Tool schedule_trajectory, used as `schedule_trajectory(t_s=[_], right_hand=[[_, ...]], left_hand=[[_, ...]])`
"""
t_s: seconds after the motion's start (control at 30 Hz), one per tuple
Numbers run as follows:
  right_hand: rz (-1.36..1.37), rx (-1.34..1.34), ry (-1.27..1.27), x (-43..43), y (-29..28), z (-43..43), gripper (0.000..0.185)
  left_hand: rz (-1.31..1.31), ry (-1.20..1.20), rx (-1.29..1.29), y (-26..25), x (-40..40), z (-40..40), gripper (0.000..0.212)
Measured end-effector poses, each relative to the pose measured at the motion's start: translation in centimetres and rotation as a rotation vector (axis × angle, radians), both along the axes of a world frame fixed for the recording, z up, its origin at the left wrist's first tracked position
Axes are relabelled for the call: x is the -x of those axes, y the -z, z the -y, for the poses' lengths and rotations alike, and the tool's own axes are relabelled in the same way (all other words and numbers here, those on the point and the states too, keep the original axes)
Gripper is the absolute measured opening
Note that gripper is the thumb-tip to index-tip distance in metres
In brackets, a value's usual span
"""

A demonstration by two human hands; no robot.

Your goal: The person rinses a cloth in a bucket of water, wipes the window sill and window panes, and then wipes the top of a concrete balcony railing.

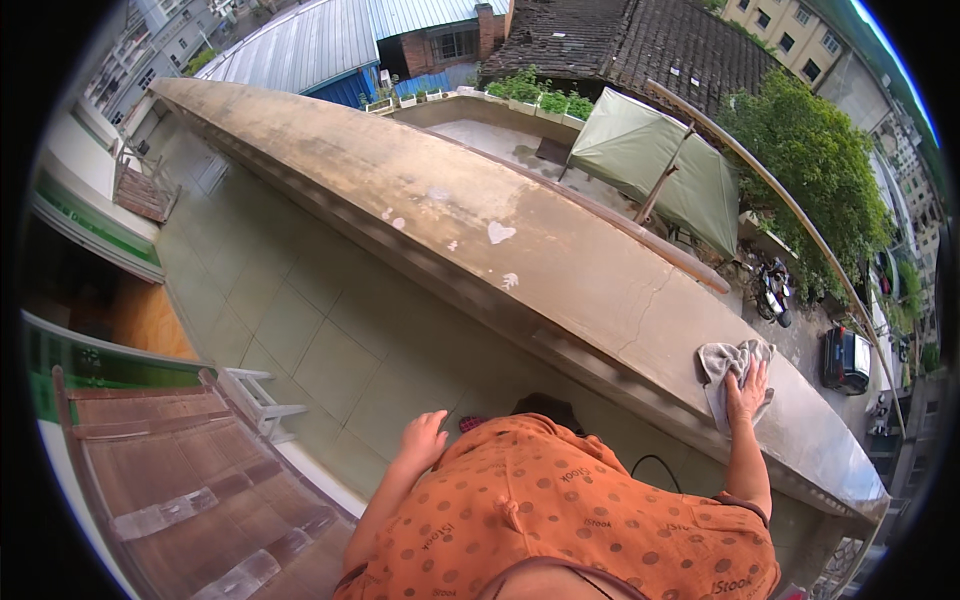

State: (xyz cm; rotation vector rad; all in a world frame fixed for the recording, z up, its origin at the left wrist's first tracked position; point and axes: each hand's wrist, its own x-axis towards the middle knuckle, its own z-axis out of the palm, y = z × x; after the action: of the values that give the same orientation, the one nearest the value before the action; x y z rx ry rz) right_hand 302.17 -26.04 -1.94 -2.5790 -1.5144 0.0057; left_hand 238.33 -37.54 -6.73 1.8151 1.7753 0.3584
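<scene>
A grey cloth [729,363] lies bunched on the top of a balcony's concrete parapet [577,262], towards its right end. Over the cloth rests my right hand [746,391], palm down with the fingers partly spread, pressing it against the surface. Near the cloth the parapet's top looks wet and shiny; farther left it is stained, with pale patches, one heart-shaped. My left hand [425,439] hangs beside my orange patterned top, its fingers apart and nothing in it.
Below the parapet runs a tiled floor [330,360]. A brown wooden lounger [165,450] and a white stool [259,397] stand at the lower left, a wooden chair [142,191] farther off. Beyond the parapet's outer edge is a drop to a street with a parked car [846,360].
</scene>
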Motion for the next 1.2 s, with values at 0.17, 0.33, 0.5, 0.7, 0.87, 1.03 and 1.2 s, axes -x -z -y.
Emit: schedule_trajectory(t_s=[0.17, 0.33, 0.5, 0.7, 0.87, 1.03, 1.2], right_hand=[[-0.057, 0.174, 0.247, 6.2, -0.1, -5.8, 0.083], [-0.059, 0.087, -0.364, 25.5, -2.9, -16.1, 0.092], [-0.03, 0.071, -0.825, 45.7, -3.7, -27.7, 0.097], [-0.085, 0.037, -1.157, 71.4, -3.0, -41.9, 0.094], [-0.104, 0.045, -1.152, 86.4, -3.2, -51.3, 0.093], [-0.192, 0.003, -1.099, 96.2, -3.0, -52.7, 0.087], [-0.279, -0.063, -1.446, 84.5, -2.5, -44.3, 0.08]], left_hand=[[-0.101, -0.092, 0.262, 1.6, 8.4, 4.3, 0.044], [0.045, -0.134, 0.375, 4.1, 12.8, 4.6, 0.04], [0.076, -0.098, 0.43, 10.5, 20.5, 1.4, 0.04], [0.123, -0.266, 0.416, 9.0, 29.7, -0.4, 0.039], [-0.041, -0.142, 0.243, 0.4, 35.0, -13.1, 0.046], [0.117, -0.083, -0.178, -7.1, 36.3, -28.3, 0.041], [0.075, -0.038, -0.57, -10.4, 39.4, -41.4, 0.035]])
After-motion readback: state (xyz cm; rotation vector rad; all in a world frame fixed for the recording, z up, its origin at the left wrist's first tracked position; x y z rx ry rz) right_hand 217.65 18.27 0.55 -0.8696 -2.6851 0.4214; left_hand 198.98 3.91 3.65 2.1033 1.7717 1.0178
